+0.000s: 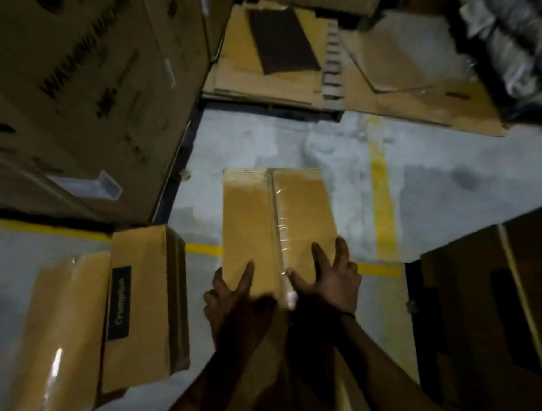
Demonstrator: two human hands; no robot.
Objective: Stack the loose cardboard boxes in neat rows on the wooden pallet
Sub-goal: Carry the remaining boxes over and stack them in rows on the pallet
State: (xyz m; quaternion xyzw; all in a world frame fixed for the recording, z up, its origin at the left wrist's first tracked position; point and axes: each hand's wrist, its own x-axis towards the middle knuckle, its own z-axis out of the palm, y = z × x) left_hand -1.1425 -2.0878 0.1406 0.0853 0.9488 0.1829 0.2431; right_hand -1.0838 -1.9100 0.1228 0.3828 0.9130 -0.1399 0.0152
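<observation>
A long brown cardboard box with clear tape down its top seam [272,223] is held out lengthwise, away from the person, over the grey concrete floor [448,205]. Whether its far end rests on the floor or hangs free cannot be told.

Both hands are at the near end of this box, probably so that it can be steered end-first toward the stack. The left hand [235,299] takes the near left corner. One of its fingers [246,273] lies straight on the top face, and the others look curled round the side edge, though blur makes this unsure. The right hand [327,279] lies flat on the top face just right of the tape seam, its fingers spread and straight, pressing down rather than gripping. Both forearms reach forward from below the box, close together.

Well beyond the box's far end lies the slatted wooden pallet [332,66], mostly covered by flat sheets of brown cardboard [268,79]; no boxes show on that part of it. Left of the held box stands another brown cardboard box with a black label [137,308], apparently waiting its turn. Further left and above rise large printed brown cartons [83,75].

Judging from this, the box is on its way to the pallet, with most of the stacking still to do.
</observation>
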